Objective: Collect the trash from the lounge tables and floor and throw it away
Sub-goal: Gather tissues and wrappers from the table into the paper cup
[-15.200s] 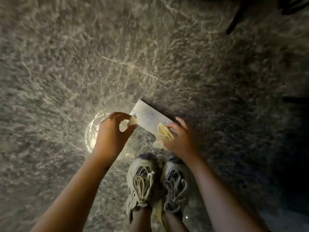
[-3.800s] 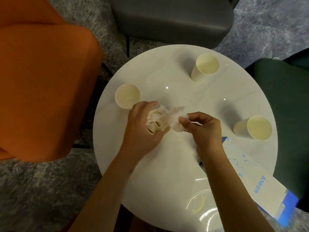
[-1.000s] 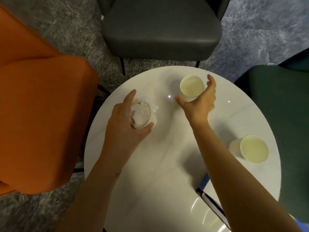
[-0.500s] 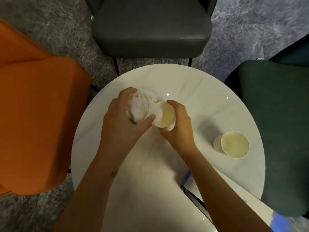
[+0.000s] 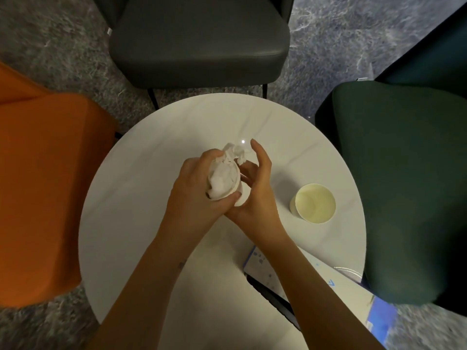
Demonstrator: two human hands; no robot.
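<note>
Gripping a paper cup (image 5: 228, 184) stuffed with crumpled tissue (image 5: 233, 154) over the round table (image 5: 141, 198), left hand (image 5: 194, 195) wraps it, right hand (image 5: 255, 188) cups its side with fingers loose, another empty cup (image 5: 314, 207) nearby.

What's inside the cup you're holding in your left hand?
Crumpled white tissue fills the paper cup and sticks out past its rim. Anything under the tissue is covered. The left hand hides the cup's near wall.
</note>
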